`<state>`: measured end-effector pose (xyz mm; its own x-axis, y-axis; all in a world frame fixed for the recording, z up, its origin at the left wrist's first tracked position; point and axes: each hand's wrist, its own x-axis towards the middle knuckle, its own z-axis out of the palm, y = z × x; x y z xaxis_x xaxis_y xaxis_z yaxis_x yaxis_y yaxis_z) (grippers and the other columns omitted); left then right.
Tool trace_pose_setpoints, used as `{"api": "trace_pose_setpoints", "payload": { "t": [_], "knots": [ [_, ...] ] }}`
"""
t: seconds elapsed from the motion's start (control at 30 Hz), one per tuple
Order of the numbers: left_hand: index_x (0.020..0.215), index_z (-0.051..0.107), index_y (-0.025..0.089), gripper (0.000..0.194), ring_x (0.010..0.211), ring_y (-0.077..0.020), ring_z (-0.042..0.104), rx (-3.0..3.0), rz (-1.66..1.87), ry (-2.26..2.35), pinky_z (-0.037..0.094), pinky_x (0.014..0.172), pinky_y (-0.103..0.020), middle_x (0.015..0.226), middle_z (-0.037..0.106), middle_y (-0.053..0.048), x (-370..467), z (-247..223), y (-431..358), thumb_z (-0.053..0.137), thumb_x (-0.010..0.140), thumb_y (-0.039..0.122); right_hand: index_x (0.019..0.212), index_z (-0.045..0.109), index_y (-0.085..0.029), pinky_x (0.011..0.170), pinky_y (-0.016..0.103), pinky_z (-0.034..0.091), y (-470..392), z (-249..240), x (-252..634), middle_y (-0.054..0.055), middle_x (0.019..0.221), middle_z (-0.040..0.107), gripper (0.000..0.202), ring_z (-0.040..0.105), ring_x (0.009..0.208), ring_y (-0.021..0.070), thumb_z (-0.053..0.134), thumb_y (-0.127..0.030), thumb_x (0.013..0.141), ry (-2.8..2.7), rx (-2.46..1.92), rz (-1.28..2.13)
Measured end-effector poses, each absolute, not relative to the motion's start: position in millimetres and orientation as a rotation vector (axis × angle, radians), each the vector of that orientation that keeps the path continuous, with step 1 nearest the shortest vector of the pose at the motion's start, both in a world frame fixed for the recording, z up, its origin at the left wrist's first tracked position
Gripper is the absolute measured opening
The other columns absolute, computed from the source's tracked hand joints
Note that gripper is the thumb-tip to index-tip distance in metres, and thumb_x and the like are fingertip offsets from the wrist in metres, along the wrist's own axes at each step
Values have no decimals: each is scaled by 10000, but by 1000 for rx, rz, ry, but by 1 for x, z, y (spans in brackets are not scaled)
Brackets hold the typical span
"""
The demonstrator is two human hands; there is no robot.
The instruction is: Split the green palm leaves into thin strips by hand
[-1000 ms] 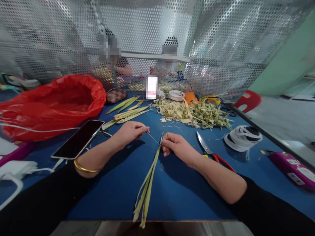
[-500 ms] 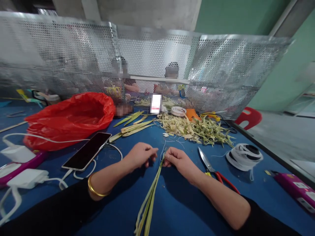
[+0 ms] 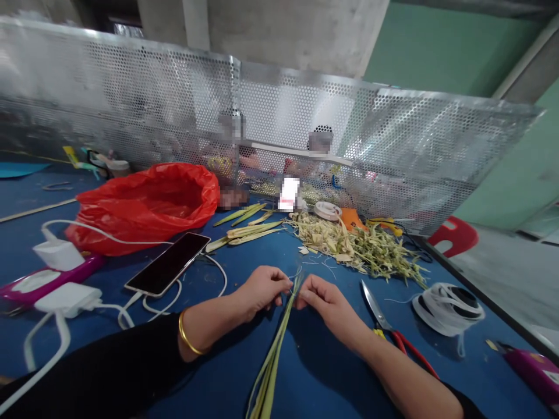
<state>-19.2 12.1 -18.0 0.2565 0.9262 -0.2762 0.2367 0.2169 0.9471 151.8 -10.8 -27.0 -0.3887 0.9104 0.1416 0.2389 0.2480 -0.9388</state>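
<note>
A bundle of long green leaf strips (image 3: 276, 355) runs from the near table edge up between my two hands. My left hand (image 3: 263, 294) has thumb and forefinger pinched at the left of the bundle's upper end, on a thin white thread (image 3: 297, 271) that loops there. From the right, my right hand (image 3: 325, 297) is closed with its curled fingertips at the strips; part of the grip is hidden. Scissors with red handles (image 3: 374, 305) lie beside my right forearm. Several cut leaf pieces (image 3: 251, 231) and a pile of shredded leaf scraps (image 3: 367, 247) lie beyond my hands.
A red plastic bag (image 3: 144, 201) stands open at the left, near a phone (image 3: 168, 265), white chargers (image 3: 70, 298) and cables. At the right are a white ribbon roll (image 3: 448, 308) and a purple power strip (image 3: 530, 372). A perforated metal screen (image 3: 288, 99) stands behind, with people beyond it.
My left hand has moved right, up to the bundle's upper end, and its fingers have come together at the thread. My right hand stays by the strips. The whole view has shifted and tilted slightly.
</note>
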Motion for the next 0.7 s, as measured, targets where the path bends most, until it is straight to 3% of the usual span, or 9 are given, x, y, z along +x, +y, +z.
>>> {"api": "trace_pose_setpoints", "payload": {
  "t": [0.23,0.43,0.7],
  "knots": [
    [715,516,152,281,438,-49,489,1123,839,990,324,366,-164,693,624,-1,-18,-20,17,633,689,407,683,503,-186,656,249,405,-9,-31,150,-11,652,563,293,507,642,123,515,-424,853,-1744,-1078,1238],
    [695,434,188,177,343,-61,438,1334,786,940,361,367,-180,463,476,89,-12,-32,15,535,758,318,681,484,-190,661,254,395,-9,-36,155,-22,618,548,279,509,627,123,478,-379,886,-1824,-1081,1167],
    [655,517,152,153,385,-70,498,1293,682,1020,422,421,-194,495,550,42,-13,-26,13,592,705,276,666,511,-184,610,239,386,-6,-32,155,-26,587,534,271,490,591,115,518,-378,854,-1761,-1098,1174]
  ]
}}
